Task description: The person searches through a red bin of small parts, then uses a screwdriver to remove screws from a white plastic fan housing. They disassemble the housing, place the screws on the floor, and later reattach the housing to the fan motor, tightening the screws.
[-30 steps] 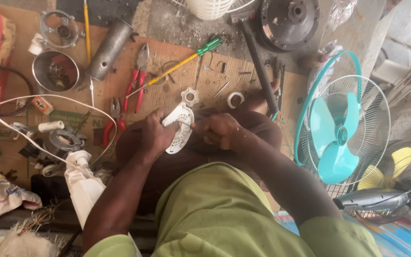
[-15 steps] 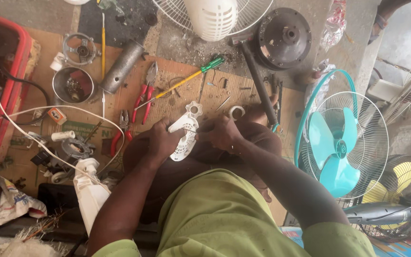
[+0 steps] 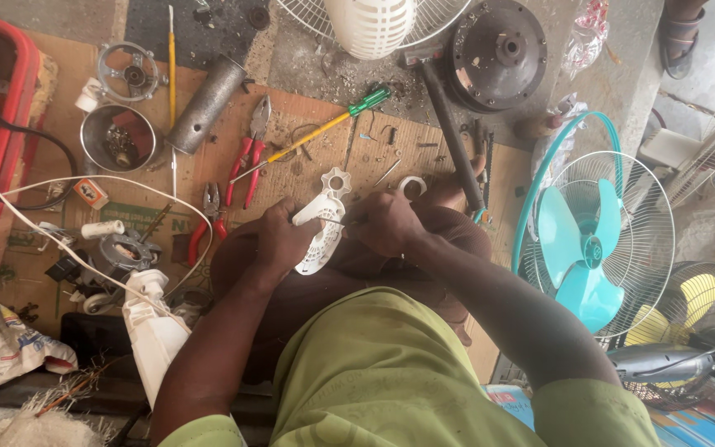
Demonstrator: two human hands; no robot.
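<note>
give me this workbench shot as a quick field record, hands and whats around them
left hand: grips a white plastic fan part from its left side
right hand: closed, meets the part's right edge; any tool in it is too small to tell
just beyond the hands: small white ring
tools on the cardboard: green-handled screwdriver, red-handled pliers
left of the tools: grey metal cylinder, round metal bowl
right side: teal-bladed fan behind a wire guard

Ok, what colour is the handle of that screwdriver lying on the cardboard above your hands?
Green, on a yellow shaft: the screwdriver shows clearly in the head view.
</note>
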